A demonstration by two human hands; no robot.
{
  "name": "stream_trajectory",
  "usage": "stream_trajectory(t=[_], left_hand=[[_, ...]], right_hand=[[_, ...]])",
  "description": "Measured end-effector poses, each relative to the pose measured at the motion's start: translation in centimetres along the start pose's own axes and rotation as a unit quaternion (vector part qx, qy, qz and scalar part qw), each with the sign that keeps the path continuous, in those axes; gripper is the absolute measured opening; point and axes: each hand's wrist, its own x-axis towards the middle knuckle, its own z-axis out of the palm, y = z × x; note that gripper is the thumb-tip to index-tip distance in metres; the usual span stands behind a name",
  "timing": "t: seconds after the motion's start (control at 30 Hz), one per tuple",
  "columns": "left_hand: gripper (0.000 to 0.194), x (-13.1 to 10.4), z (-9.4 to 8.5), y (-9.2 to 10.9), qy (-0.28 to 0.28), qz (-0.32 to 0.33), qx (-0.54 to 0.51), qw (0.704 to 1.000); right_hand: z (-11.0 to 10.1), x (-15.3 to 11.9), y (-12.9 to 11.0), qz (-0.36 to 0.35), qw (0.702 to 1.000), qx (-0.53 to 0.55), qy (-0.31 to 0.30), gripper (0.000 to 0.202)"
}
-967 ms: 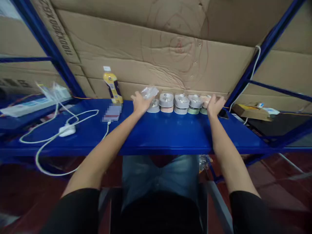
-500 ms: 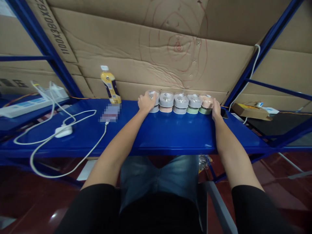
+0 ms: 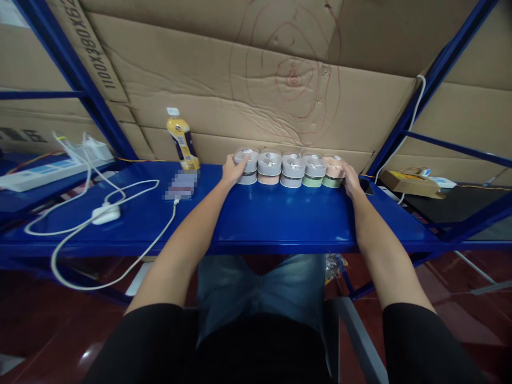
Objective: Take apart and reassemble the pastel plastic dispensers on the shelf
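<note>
Several small round containers (image 3: pixel 293 166) with clear tops stand in a row, stacked two high, near the back of the blue table. Grey, orange and green ones show. My left hand (image 3: pixel 233 170) rests against the left end of the row, thumb on the upper grey container (image 3: pixel 246 161) and fingers around its outer side. At the right end, my right hand (image 3: pixel 351 178) touches the side of the orange container (image 3: pixel 334 168), which sits on a green one (image 3: pixel 332 182). Each hand is loosely spread, pressing from its own side; neither lifts anything.
The blue table (image 3: pixel 280 218) meets a cardboard wall (image 3: pixel 180 69) behind. A yellow bottle (image 3: pixel 183 140), a blurred-out flat item (image 3: pixel 182 185) and a white charger (image 3: pixel 105 213) with looping cable lie left. An open cardboard box (image 3: pixel 412 184) is at far right; a dark phone (image 3: pixel 366 186) lies beside my right hand.
The row of containers has shifted a little to the left. Both hands moved left with it, and the left hand now sits further round the outer side of the end stack.
</note>
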Motion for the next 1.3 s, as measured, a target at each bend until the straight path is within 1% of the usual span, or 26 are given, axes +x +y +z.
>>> stream_trajectory(t=[0.1,0.17,0.23,0.37,0.43,0.5,0.57,0.63,0.7,0.77,0.9,1.0,1.17,1.3], left_hand=[[0.055,0.1,-0.9,-0.5,0.017,-0.005,-0.007,1.0],[0.055,0.3,-1.6,-1.1,0.025,-0.006,-0.006,1.0],[0.057,0.6,-2.5,-1.8,0.034,-0.01,0.002,0.999],[0.063,1.2,-4.2,-3.0,0.056,-0.019,0.017,0.998],[0.065,1.4,-4.8,-3.3,0.064,-0.022,0.023,0.997],[0.068,1.4,-5.0,-3.3,0.064,-0.029,0.03,0.997],[0.071,1.4,-4.9,-3.1,0.059,-0.036,0.035,0.997],[0.075,1.4,-4.7,-3.0,0.06,-0.035,0.039,0.997],[0.077,1.5,-4.5,-3.0,0.067,-0.028,0.038,0.997],[0.075,1.6,-4.4,-3.1,0.073,-0.019,0.031,0.997],[0.069,1.7,-4.3,-3.4,0.074,-0.006,0.028,0.997],[0.069,1.6,-4.2,-3.3,0.074,-0.005,0.04,0.996],[0.074,0.8,-4.2,-2.5,0.083,0.01,0.053,0.995],[0.075,0.4,-4.4,-1.7,0.109,0.019,0.064,0.992]], right_hand=[[0.8,-0.4,-0.7,0.061,0.998,0.017,-0.003,0.075],[1.6,-0.7,-1.1,0.083,0.996,0.017,-0.014,0.077],[2.3,-1.1,-1.5,0.095,0.995,0.018,-0.034,0.08],[3.7,-1.7,-2.4,0.101,0.99,0.012,-0.099,0.091],[4.2,-1.9,-2.9,0.084,0.99,-0.04,-0.105,0.103],[4.6,-2.2,-3.6,0.036,0.988,-0.126,-0.084,0.119],[4.9,-2.7,-4.4,-0.03,0.975,-0.21,-0.066,0.135],[5.4,-3.4,-5.2,-0.08,0.956,-0.27,-0.076,0.14],[5.9,-4.0,-5.8,-0.107,0.941,-0.307,-0.093,0.132],[6.4,-4.5,-6.1,-0.117,0.934,-0.324,-0.094,0.12],[6.8,-4.8,-6.2,-0.102,0.938,-0.323,-0.076,0.101],[6.9,-4.7,-6.2,-0.087,0.941,-0.322,-0.067,0.096],[6.9,-4.7,-6.6,-0.065,0.948,-0.31,-0.044,0.094],[5.7,-4.1,-6.6,-0.056,0.964,-0.259,0.016,0.09]])
